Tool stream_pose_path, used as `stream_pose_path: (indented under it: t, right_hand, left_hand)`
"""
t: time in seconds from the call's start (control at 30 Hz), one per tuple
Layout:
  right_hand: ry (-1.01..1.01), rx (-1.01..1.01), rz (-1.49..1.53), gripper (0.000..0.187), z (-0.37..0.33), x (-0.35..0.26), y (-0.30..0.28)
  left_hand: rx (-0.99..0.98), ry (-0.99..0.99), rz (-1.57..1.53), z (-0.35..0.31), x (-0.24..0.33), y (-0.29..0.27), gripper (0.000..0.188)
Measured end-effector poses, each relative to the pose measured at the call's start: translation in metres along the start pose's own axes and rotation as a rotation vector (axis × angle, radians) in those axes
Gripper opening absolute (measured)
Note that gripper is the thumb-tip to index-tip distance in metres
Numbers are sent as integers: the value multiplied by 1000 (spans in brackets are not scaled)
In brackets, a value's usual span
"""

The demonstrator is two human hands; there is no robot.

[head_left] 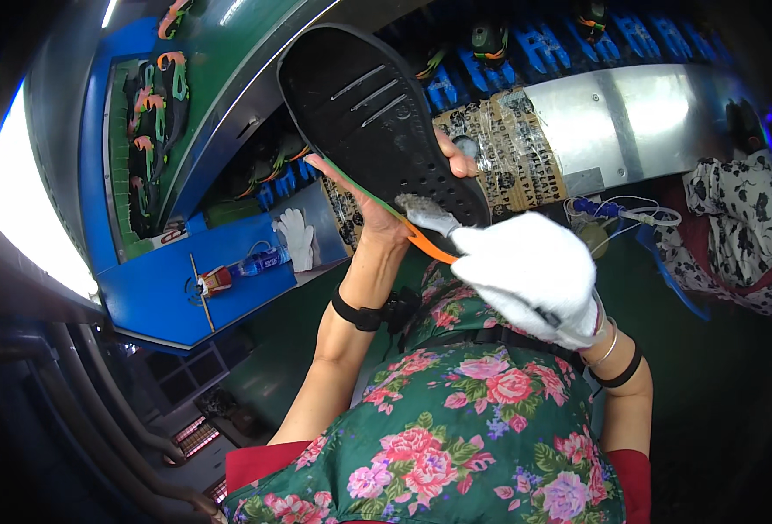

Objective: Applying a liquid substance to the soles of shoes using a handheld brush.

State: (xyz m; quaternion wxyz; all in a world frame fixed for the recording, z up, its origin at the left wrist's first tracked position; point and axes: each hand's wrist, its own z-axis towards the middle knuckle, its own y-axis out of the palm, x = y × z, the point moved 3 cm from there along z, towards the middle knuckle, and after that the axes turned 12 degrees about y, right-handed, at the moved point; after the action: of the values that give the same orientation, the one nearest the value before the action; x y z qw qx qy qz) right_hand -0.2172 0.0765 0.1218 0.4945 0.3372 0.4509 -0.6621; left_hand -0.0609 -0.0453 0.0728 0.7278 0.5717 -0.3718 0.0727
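My bare left hand (375,211) grips a large black shoe sole (351,109) with a green and orange edge, holding it up in front of me. Its fingertips show at the sole's right edge. Three slits and rows of small holes mark the face turned toward me. In a white glove, my right hand (530,271) is closed around a brush (428,213). The brush's pale, worn bristles lie against the sole near its lower end. Most of the brush handle is hidden inside the glove.
At left, a blue table (159,297) carries a spare white glove (295,237), a blue-labelled bottle (262,261) and a thin stick. Shoe parts (146,109) lie on a green belt. Beyond runs a metal rail (613,122), partly wrapped in taped cardboard. A patterned cloth (735,227) hangs at right.
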Motion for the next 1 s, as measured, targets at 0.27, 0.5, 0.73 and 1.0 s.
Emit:
stream_pose_path:
  t: [0.27, 0.5, 0.73, 1.0]
  right_hand:
    - [104, 3, 98, 27, -1, 4, -7]
    - [175, 30, 157, 22, -7, 9, -8]
    - [214, -7, 174, 22, -9, 0, -6]
    - [121, -7, 94, 28, -5, -1, -12]
  left_hand:
    - [-161, 5, -22, 7, 4, 5, 115]
    - [-302, 143, 78, 13, 10, -9, 78]
    - [-328, 167, -93, 18, 7, -1, 109]
    - [-374, 171, 5, 28, 14, 4, 95]
